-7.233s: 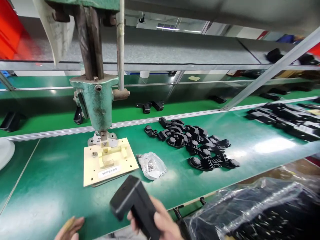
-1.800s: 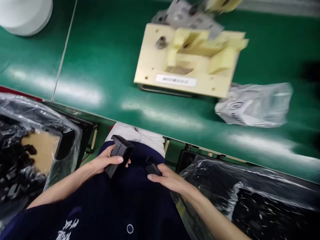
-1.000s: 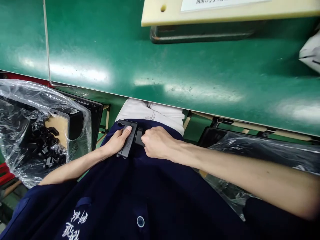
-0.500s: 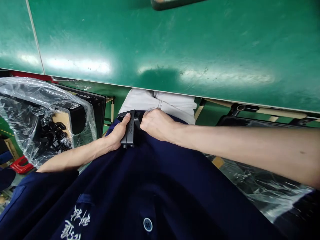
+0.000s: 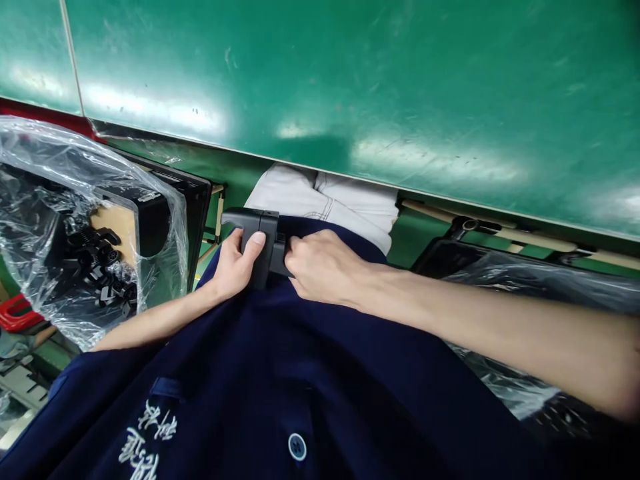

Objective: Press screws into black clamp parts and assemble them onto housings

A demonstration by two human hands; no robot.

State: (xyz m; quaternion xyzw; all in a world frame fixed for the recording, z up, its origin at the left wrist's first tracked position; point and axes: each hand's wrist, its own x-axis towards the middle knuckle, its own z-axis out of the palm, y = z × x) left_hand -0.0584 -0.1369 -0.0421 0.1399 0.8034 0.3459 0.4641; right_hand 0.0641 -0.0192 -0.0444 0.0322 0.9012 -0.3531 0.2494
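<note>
My left hand [image 5: 235, 267] is wrapped round a black plastic housing [image 5: 266, 230], its thumb lying along the front face. The housing has a flat arm reaching left at its top. Against its right side sits a smaller black block [image 5: 280, 257], gripped by the curled fingers of my right hand [image 5: 320, 267]. Most of those fingertips are hidden, and I cannot tell whether block and housing are joined. Both hands are close together in front of the dark blue jacket [image 5: 300, 360], just above the light trousers [image 5: 345, 200].
A green worktable [image 5: 320, 73] runs across ahead, its edge above my lap. At left a box lined with clear plastic [image 5: 165, 207] holds several black parts [image 5: 103, 257]. Another plastic-covered box [image 5: 515, 273] stands at right, beside a tan tubular frame [image 5: 530, 227].
The housing has turned so its arm at the top shows, and the lettering on its face no longer shows. Both hands keep their grip. The dark object on the table has left the view.
</note>
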